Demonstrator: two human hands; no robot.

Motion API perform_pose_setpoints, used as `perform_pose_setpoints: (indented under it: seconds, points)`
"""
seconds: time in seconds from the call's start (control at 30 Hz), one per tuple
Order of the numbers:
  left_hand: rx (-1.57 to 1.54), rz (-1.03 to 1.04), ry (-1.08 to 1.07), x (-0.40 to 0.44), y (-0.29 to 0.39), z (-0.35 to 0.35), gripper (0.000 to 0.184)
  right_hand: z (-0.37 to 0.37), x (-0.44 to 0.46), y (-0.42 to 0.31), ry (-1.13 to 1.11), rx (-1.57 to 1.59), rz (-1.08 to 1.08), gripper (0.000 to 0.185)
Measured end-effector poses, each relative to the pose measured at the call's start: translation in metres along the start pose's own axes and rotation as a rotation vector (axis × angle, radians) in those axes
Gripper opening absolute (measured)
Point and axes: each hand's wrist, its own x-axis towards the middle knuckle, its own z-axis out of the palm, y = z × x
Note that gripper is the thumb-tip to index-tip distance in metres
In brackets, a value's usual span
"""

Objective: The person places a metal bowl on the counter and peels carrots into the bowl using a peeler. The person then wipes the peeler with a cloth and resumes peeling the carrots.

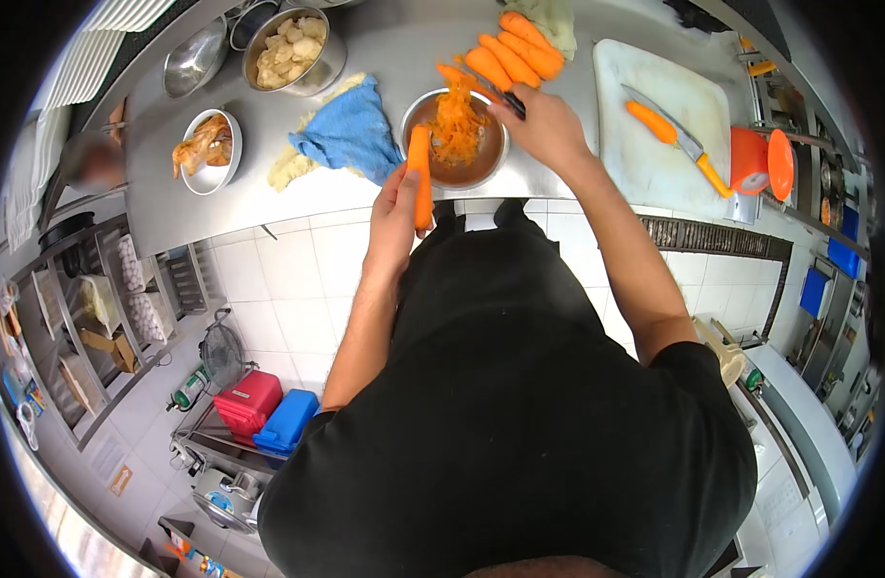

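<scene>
My left hand (pixel 397 210) is closed around a peeled carrot (pixel 419 173), held upright at the near left edge of a metal bowl (pixel 469 176). Carrot peelings (pixel 455 133) are heaped in the bowl, some rising over its far rim. Above the bowl's right side, my right hand (pixel 546 123) grips a black-handled peeler (pixel 506 97); its working end is small and partly lost against the orange peelings. Several peeled carrots (pixel 520 56) lie just beyond my right hand. Left of the bowl is a crumpled blue cloth (pixel 351 130).
On a white cutting board (pixel 654 178) rest a yellow-handled knife (pixel 691 146) and a carrot piece (pixel 650 122). An orange container (pixel 751 162) stands beside it. To the left are a pot of pale chunks (pixel 290 50), a white bowl with cooked meat (pixel 209 146) and an empty metal bowl (pixel 194 58).
</scene>
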Motion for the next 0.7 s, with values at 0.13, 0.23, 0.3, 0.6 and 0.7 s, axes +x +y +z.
perform_pose_setpoints:
  seconds: [0.13,0.23,0.3,0.6,0.7]
  points:
    - [-0.024,-0.011,0.057,0.003,-0.002,-0.005,0.055,0.009,0.049,-0.008,0.007,-0.097,0.003,0.052]
    - [-0.055,-0.003,0.069,0.005,-0.009,-0.011,0.054,0.007,0.077,-0.034,-0.149,-0.127,0.063,0.055]
    - [-0.057,-0.016,0.089,0.005,-0.012,-0.009,0.052,0.014,0.083,-0.044,-0.234,-0.146,0.084,0.056]
    - [-0.057,-0.002,0.085,0.018,-0.047,-0.011,0.049,0.061,0.096,-0.034,-0.131,0.042,-0.145,0.037]
    - [-0.104,-0.003,0.031,0.021,-0.054,-0.009,0.048,0.067,0.089,-0.034,-0.06,0.174,-0.19,0.027]
